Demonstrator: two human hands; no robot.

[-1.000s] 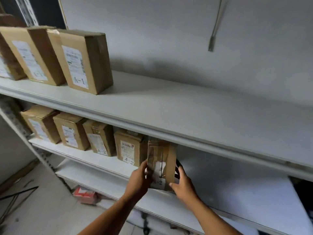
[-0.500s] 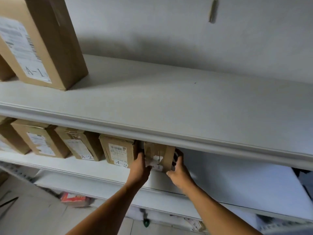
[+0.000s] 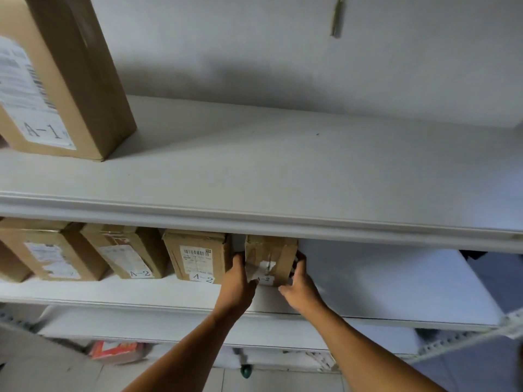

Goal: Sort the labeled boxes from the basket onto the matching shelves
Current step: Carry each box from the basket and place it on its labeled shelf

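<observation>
A small cardboard box (image 3: 276,254) with a torn white label ending in "-2" stands upright on the second shelf (image 3: 396,281), right of a row of boxes marked A-2 (image 3: 198,258). My left hand (image 3: 237,281) grips its left side and my right hand (image 3: 300,281) holds its right side and lower corner. Part of the box top is hidden under the top shelf's front edge (image 3: 254,219). A larger box marked A-1 (image 3: 62,80) stands on the top shelf at the left.
More A-2 boxes (image 3: 127,253) line the second shelf to the left. The second shelf is bare white board right of the held box. A third shelf (image 3: 169,329) lies below, and a red-and-white packet (image 3: 116,350) sits on the floor. A metal upright (image 3: 464,339) shows at the right.
The box has gone from the shelf's front edge deeper onto the second shelf, beside the A-2 row. The camera has moved closer and to the right. Both hands stay on the box.
</observation>
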